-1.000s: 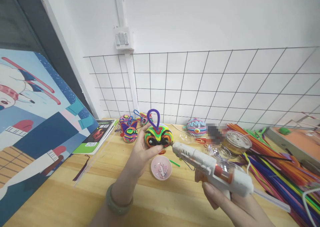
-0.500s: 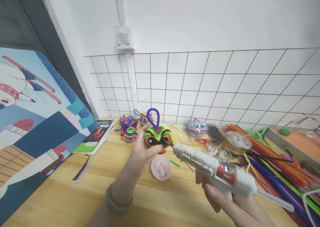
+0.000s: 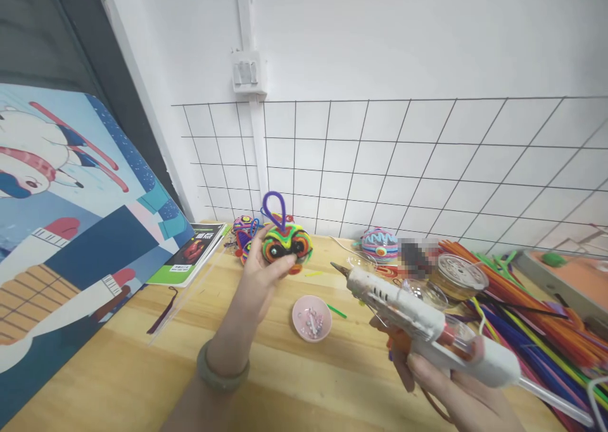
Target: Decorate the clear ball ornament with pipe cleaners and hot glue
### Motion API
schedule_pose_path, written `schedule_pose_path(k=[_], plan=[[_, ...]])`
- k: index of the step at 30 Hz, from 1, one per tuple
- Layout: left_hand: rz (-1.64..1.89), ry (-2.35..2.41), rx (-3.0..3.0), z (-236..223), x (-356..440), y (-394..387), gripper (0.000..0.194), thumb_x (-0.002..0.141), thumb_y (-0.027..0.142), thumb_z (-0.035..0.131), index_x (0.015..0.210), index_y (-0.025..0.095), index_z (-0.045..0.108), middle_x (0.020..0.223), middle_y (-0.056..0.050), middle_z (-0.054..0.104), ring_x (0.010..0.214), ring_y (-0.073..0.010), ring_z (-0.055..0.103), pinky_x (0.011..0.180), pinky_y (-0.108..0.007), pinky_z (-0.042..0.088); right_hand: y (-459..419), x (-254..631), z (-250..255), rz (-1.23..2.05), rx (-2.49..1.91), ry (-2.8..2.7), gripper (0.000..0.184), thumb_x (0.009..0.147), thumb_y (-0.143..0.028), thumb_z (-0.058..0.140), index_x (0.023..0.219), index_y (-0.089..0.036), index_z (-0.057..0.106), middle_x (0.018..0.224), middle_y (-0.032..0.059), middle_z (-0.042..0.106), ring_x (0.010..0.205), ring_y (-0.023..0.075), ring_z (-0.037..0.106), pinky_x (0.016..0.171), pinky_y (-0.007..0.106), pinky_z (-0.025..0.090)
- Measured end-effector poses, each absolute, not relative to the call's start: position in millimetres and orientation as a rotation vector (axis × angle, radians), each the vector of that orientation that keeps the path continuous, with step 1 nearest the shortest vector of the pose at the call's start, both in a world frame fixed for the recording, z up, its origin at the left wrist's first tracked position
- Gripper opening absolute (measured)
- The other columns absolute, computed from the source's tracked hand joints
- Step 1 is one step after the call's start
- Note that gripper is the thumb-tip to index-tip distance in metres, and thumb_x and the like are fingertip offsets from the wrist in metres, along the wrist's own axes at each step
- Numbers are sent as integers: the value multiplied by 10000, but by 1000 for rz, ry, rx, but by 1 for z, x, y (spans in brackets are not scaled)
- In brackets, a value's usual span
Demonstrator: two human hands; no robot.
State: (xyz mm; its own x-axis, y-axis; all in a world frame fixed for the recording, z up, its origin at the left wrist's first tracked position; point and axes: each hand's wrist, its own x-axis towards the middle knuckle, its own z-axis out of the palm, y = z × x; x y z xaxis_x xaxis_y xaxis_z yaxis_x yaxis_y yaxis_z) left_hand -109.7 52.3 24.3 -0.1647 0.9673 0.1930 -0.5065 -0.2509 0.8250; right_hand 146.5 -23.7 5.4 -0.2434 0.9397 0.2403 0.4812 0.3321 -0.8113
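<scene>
My left hand (image 3: 256, 273) grips a round, colourful pipe-cleaner ornament (image 3: 287, 239) with black eye patches and a purple loop on top. Its thumb presses on the lower front, and its other fingers are partly hidden behind. A white hot glue gun (image 3: 403, 308) is held in my right hand (image 3: 441, 381), with a clear glue stick out of its back end. The gun's nozzle points toward the ornament and stands apart from it. Below the ornament, a small pink bowl (image 3: 297, 334) holds pearly beads. A short green pipe-cleaner piece (image 3: 337, 311) lies beside the bowl.
Similar ornaments (image 3: 243, 225) are partly behind my left hand. A pink and blue one (image 3: 380, 244) sits near the wire grid. Pipe cleaners (image 3: 532, 299) and a ribbon spool (image 3: 460, 277) lie at right. At left are a book (image 3: 194, 254), a purple tassel (image 3: 163, 311) and a large illustrated board (image 3: 95, 229).
The nozzle was at the ornament's right eye; now it is well clear. My right hand has drawn the glue gun right and down, while the left has shifted the ornament left. The view has shifted slightly.
</scene>
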Motion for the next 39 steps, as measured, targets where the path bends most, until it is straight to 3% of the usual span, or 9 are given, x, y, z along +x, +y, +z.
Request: schedule_pose_path(k=[2,6,8,12,19,23,26,29,39], plan=[[1742,818,856,28,-120,54,562,640,183,781,1128,280,519,1074,-18,638,923,-207,644,733,-324,527,-19,143,3,828,-1201,-1920,274,916,-414,478,726,-255,595,695,11,622,653,182,618,599,260,550],[1947,863,755,35,-144,57,432,673,199,756,1051,265,556,1094,-28,630,985,-232,630,781,-396,531,-10,121,-1,894,-918,-2237,126,901,-298,534,955,-258,640,966,49,674,893,202,647,789,282,549],[2037,841,725,37,-153,56,394,676,197,751,1018,271,570,1100,-25,629,1028,-246,616,810,-434,527,-9,105,-13,957,-821,-2419,164,919,-233,504,1026,-247,627,1082,61,651,988,191,628,858,282,524],[2105,810,724,42,-160,53,312,685,201,747,947,271,593,1111,-14,625,1060,-245,600,825,-427,521,-10,79,-58,816,-739,-2754,384,790,-149,642,1168,-184,591,1162,101,615,1009,240,624,865,330,531],[2046,780,681,43,-151,50,355,678,195,753,985,280,599,1092,-17,631,1029,-247,618,842,-449,513,-17,71,-82,536,-688,-2958,466,852,-255,649,1281,-104,548,1268,181,585,1106,308,581,962,393,490],[1995,749,713,42,-146,51,364,696,188,740,1016,277,591,1108,-28,630,1048,-256,611,834,-450,519,-15,78,-53,576,-684,-2883,399,855,-308,642,1227,-175,587,1221,111,618,1094,279,570,972,395,467],[1986,712,754,40,-143,51,367,699,184,739,1020,267,582,1093,-31,631,1056,-261,606,848,-466,518,3,83,-35,552,-741,-2781,214,914,-211,529,1093,-200,645,1045,77,669,987,223,602,911,363,479],[1968,703,776,40,-141,50,392,704,184,736,1049,263,570,1106,-42,627,1057,-268,607,858,-482,514,36,90,-30,433,-899,-2674,245,946,-159,438,957,-177,682,906,88,687,835,204,621,762,331,501],[1956,723,792,40,-137,52,403,702,178,730,1064,264,574,1104,-41,628,1093,-268,595,891,-464,508,88,86,-33,360,-1084,-2664,185,865,-98,548,815,-161,715,793,76,701,714,195,626,659,289,452]])
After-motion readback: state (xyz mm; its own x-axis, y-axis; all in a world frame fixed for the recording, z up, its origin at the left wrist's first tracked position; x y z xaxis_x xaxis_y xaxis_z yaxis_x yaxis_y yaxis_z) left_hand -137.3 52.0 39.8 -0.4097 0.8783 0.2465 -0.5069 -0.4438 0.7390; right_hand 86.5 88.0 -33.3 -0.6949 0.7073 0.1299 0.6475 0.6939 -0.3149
